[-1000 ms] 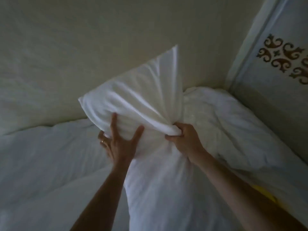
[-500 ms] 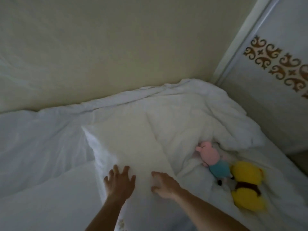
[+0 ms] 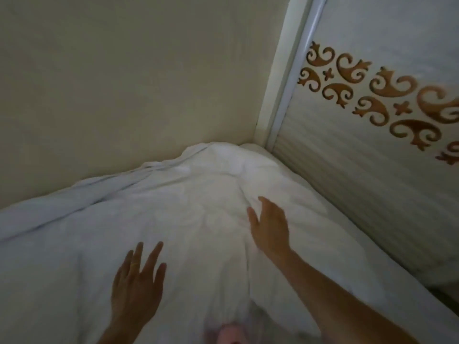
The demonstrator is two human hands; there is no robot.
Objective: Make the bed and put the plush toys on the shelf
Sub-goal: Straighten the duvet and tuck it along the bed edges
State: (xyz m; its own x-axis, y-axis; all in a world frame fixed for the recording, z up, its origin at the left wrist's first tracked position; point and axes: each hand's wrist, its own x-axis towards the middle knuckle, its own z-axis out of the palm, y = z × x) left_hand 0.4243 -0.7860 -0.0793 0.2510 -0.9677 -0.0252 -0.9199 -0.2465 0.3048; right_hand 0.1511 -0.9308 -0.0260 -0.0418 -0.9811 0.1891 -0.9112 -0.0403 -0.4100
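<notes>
A white duvet (image 3: pixel 154 219) covers the bed and bunches up in the far corner by the wall. My left hand (image 3: pixel 136 281) lies flat on it with its fingers spread and holds nothing. My right hand (image 3: pixel 270 227) hovers open just above the rumpled cloth further in, palm down. A pink shape (image 3: pixel 228 335) shows at the bottom edge, blurred; it may be the pink plush toy. The pillow and the yellow toy are out of sight.
A beige wall (image 3: pixel 124 83) runs along the bed's far side. A white wardrobe door with brown ornaments (image 3: pixel 372 95) stands close on the right. The mattress edge (image 3: pixel 372 256) shows beside it.
The pillow was held up, then laid flat and pressed. Now both hands are off it and spread over the duvet, and the view has shifted toward the corner, losing the toys.
</notes>
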